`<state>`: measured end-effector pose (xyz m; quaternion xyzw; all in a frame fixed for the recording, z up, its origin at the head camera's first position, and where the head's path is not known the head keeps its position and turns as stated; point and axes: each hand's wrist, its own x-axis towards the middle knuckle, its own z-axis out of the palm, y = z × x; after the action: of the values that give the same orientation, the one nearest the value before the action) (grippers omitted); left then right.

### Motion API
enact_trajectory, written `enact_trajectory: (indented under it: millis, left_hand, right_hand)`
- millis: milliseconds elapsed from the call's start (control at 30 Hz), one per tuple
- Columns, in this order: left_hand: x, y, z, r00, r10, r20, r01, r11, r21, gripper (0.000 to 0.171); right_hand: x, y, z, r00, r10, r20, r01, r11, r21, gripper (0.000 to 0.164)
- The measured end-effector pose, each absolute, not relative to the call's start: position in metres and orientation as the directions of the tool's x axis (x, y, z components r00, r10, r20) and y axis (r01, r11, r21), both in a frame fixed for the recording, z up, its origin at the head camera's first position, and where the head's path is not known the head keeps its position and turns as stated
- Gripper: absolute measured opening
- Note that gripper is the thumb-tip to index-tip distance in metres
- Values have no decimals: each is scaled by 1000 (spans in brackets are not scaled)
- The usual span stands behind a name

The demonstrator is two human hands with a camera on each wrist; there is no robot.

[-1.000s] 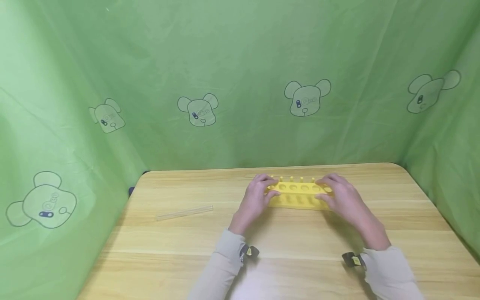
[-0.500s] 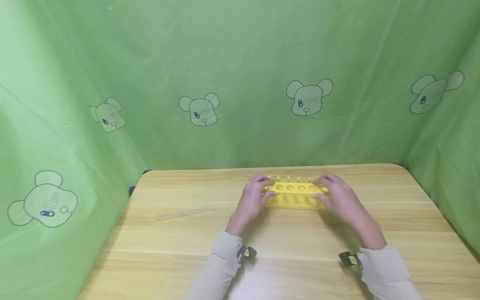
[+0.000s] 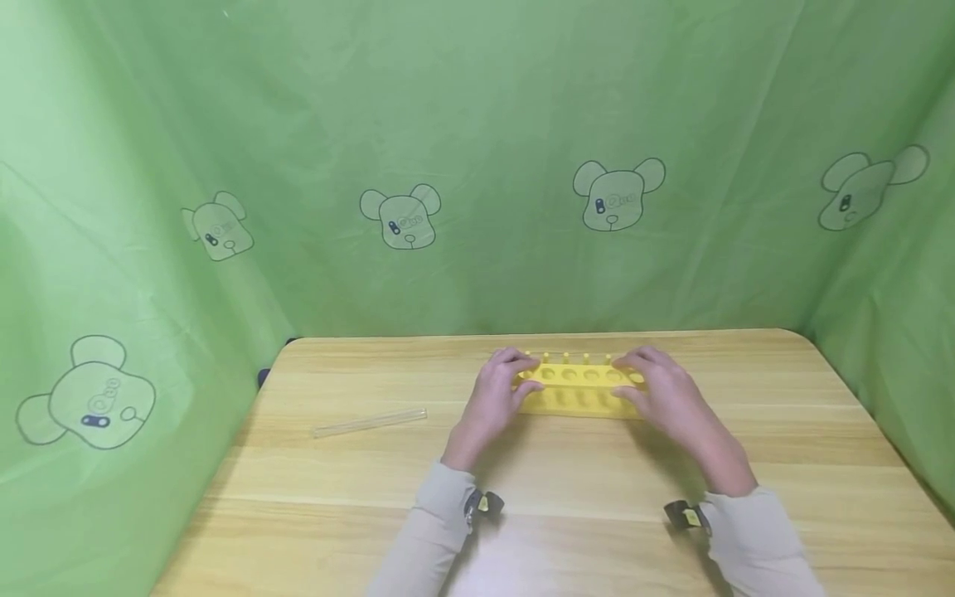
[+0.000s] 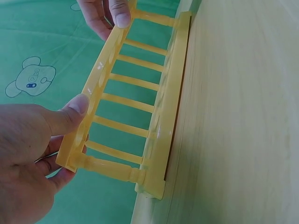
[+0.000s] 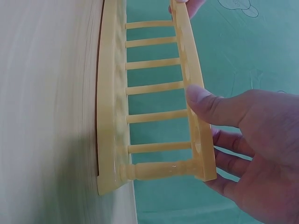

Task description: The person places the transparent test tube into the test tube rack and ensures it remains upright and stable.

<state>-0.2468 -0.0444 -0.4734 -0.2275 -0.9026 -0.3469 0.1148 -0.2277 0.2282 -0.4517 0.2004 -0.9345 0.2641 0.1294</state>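
A yellow test tube rack (image 3: 578,408) stands upright at the far middle of the table, with a row of round holes in its top plate and pegs along its back. My left hand (image 3: 492,400) grips the left end of the top plate, thumb on the near edge and fingers behind. At the other end my right hand (image 3: 677,400) pinches the plate the same way. Both wrist views show the rack's base (image 4: 169,121) down at the tabletop, with thin rods between base and top plate. The holes I can see hold no tubes.
Left of the rack, a thin clear tube (image 3: 370,423), or possibly a pair side by side, lies on the wooden table (image 3: 582,473). Green curtains (image 3: 492,282) with bear-head prints enclose the back and both sides.
Both hands have shifted the rack a short way left along the table, keeping their grip on its ends. The clear tube stays where it lay.
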Motion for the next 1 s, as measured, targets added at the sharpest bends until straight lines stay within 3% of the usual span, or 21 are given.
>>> enact_trajectory:
  millis: [1000]
  left_hand:
    - [-248,-70,-475,-877,311,366,475,672,568,41]
  right_hand:
    - [-233,203,-457,-871,-321,371,-470,763,-443,41]
